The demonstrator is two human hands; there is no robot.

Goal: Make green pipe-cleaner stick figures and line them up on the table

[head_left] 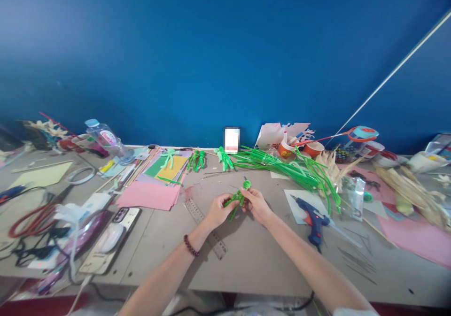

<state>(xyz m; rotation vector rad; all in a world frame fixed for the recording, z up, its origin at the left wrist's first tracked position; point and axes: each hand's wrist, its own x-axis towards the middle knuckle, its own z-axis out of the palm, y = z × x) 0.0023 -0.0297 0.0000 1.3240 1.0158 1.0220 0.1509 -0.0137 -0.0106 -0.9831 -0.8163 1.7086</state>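
Observation:
A small green pipe-cleaner figure (246, 184) with a round, coiled head is held between my two hands above the middle of the table. My left hand (220, 209) is closed on its lower left part, thumb and fingers pinching the green stems. On the other side, my right hand (257, 205) grips the figure just below the head. My fingers hide part of its body. Beneath my left wrist lies a clear ruler (219, 246). Similar green figures (224, 159) sit near the wall, beside a bundle of loose green pipe cleaners (282, 166).
A blue glue gun (317, 224) rests on white paper at right, near thin wires (357, 259). Pink paper (150, 195) and a phone (111, 241) lie at left. A plastic bottle (105, 137) and paper cups (313, 149) stand along the blue wall.

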